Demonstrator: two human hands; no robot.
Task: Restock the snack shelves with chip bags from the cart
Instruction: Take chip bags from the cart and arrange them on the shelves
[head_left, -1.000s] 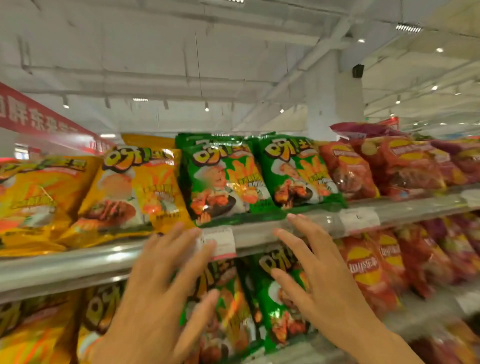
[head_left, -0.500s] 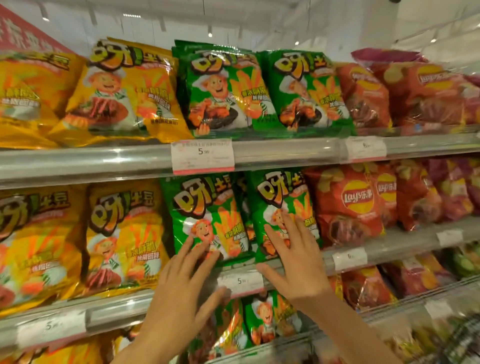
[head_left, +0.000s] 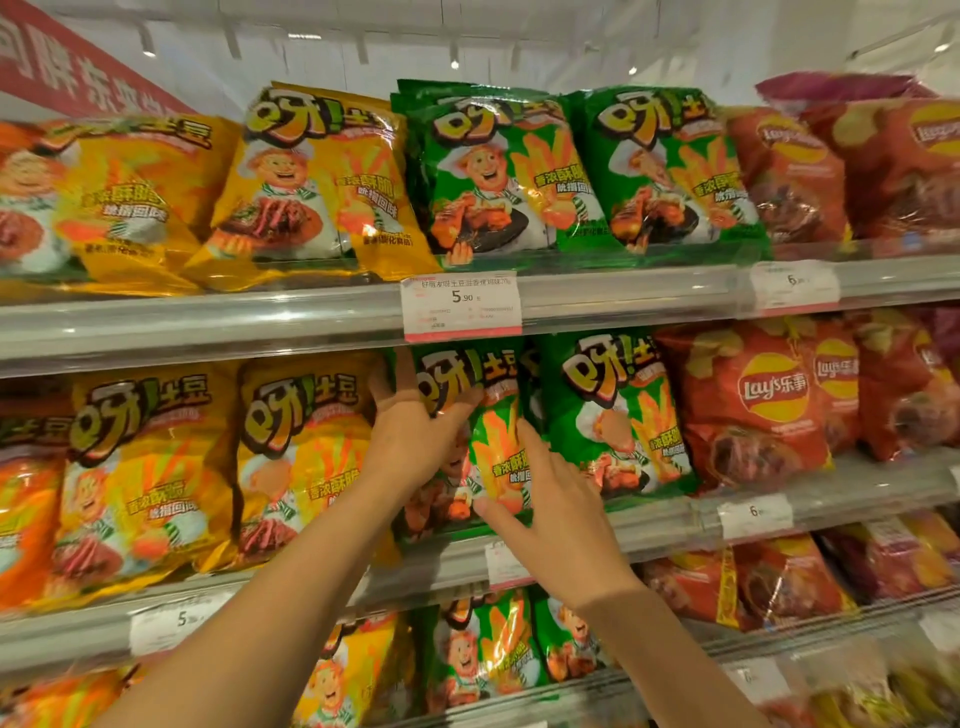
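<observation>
A wall of snack shelves (head_left: 208, 332) fills the view, three rows showing, each packed with yellow bags (head_left: 311, 176) on the left, green bags (head_left: 670, 171) in the middle and red bags (head_left: 753, 410) on the right, with a price tag (head_left: 461, 305) clipped to the top rail. Since the earlier frames the view has dropped from the top shelf and ceiling to the middle row, and both hands have come forward from hovering in front of the rail to touch one bag. That green bag (head_left: 493, 415) stands in the middle row, directly under the price tag, between a yellow bag and another green one. The left hand (head_left: 415, 441) now lies on its upper left, fingers reaching round the bag's left edge and thumb across its front, so it seems to be grasping the bag. The right hand (head_left: 550, 499) presses its lower right with fingers straight and spread, released rather than clenched. This looks like seating or straightening a bag in its slot, so this spot seems nearly done. No cart is visible.
</observation>
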